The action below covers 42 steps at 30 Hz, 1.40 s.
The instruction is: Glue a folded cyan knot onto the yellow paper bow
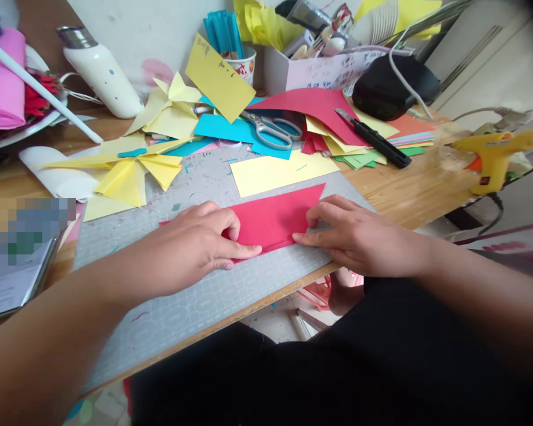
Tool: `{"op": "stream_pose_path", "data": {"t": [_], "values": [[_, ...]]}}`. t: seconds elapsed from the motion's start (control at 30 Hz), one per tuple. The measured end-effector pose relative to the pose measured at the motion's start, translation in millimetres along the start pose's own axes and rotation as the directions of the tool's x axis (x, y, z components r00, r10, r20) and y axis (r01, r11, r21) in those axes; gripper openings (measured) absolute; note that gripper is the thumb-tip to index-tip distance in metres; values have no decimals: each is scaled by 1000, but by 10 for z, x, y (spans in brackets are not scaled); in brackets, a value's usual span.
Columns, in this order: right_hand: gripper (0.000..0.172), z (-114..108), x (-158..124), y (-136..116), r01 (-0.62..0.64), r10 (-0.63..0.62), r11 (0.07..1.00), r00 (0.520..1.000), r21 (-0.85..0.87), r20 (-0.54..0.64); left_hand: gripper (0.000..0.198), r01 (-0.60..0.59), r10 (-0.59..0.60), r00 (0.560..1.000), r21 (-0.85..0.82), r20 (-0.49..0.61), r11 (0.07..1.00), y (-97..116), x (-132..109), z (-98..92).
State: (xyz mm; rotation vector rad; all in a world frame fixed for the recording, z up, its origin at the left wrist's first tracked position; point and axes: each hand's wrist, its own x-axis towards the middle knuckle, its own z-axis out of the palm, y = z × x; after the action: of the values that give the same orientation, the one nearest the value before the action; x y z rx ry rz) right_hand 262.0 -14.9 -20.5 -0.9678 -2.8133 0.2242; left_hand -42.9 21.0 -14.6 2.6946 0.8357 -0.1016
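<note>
A folded red paper (275, 220) lies on the grey cutting mat (190, 307) near the table's front edge. My left hand (195, 245) rests on the paper's left part, fingers curled, with one fingertip pressing along the lower fold. My right hand (355, 234) pinches the paper's right end, thumb and fingers pressed down on it. Both hands hold the paper flat against the mat.
A yellow sheet (279, 171) lies just behind the red paper. Folded yellow paper shapes (133, 174) sit to the left. Scissors (270, 129), a black utility knife (373, 139), stacked coloured papers (404, 139), a yellow glue gun (493, 154) and a white bottle (102, 71) crowd the back.
</note>
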Motion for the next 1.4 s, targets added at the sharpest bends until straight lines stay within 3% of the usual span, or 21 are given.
{"op": "stream_pose_path", "data": {"t": [0.1, 0.2, 0.3, 0.5, 0.57, 0.6, 0.63, 0.67, 0.7, 0.73, 0.8, 0.83, 0.87, 0.93, 1.0, 1.13, 1.2, 1.23, 1.33, 1.4], "values": [[26, -57, -38, 72, 13, -11, 993, 1000, 118, -20, 27, 6, -7, 999, -31, -31, 1000, -17, 10, 11], [20, -69, -3, 87, 38, 4, 966, 987, 257, -161, 35, 13, -14, 1000, -39, -22, 999, 11, 19, -7], [20, 2, 165, -49, 53, 18, 961, 967, 270, -254, 40, 38, -40, 999, -63, -31, 997, 32, 30, -25], [21, 194, 569, -422, -7, 18, 988, 997, 156, -70, 24, -5, -13, 991, -136, -134, 991, 8, 45, -61], [18, 180, 626, -442, -47, 52, 978, 998, 203, -22, 9, -24, -30, 952, -174, -306, 985, 57, 3, -91], [17, 154, 641, -432, -63, 70, 963, 997, 261, -20, 4, -44, -43, 895, -184, -444, 982, 100, -31, -107], [15, 116, 650, -416, -80, 101, 937, 994, 339, -45, 10, -65, -60, 799, -185, -598, 981, 155, -72, -119], [12, 72, 655, -399, -92, 146, 899, 985, 427, -96, 15, -104, -44, 678, -154, -733, 983, 215, -114, -126], [9, 25, 660, -385, -91, 203, 850, 965, 519, -163, 15, -171, 40, 598, -79, -801, 982, 276, -151, -126], [6, -19, 667, -378, -67, 266, 787, 934, 614, -238, 14, -203, 109, 577, -13, -809, 979, 332, -179, -119], [4, -81, 693, -398, 56, 382, 601, 856, 797, -348, 10, -184, 193, 586, 103, -787, 978, 414, -192, -92], [8, -93, 714, -424, 152, 417, 477, 828, 866, -375, 14, -148, 198, 510, 141, -837, 979, 437, -177, -79], [10, -90, 741, -459, 250, 435, 329, 816, 911, -381, 20, -121, 190, 468, 151, -863, 981, 450, -154, -70], [13, -53, 807, -549, 393, 432, 64, 818, 917, -380, 32, -48, 185, 399, 181, -898, 982, 458, -103, -68], [15, 1, 879, -643, 422, 403, -109, 846, 900, -348, 38, 13, 211, 370, 232, -905, 973, 455, -73, -79], [21, 87, 995, -726, 391, 406, -239, 872, 889, -274, 34, 76, 273, 340, 316, -900, 946, 435, -86, -96], [24, 119, 1004, -681, 355, 435, -190, 866, 916, -245, 31, 82, 278, 368, 329, -887, 941, 409, -98, -93], [24, 132, 984, -639, 306, 446, -77, 862, 949, -242, 28, 85, 266, 400, 324, -877, 942, 392, -99, -88], [23, 145, 812, -485, 29, 473, 475, 834, 879, -284, 17, 113, 166, 542, 267, -824, 957, 334, -66, -56], [24, 128, 638, -401, -102, 505, 666, 791, 739, -346, 16, 137, 88, 647, 229, -758, 964, 302, -20, -18]]}}
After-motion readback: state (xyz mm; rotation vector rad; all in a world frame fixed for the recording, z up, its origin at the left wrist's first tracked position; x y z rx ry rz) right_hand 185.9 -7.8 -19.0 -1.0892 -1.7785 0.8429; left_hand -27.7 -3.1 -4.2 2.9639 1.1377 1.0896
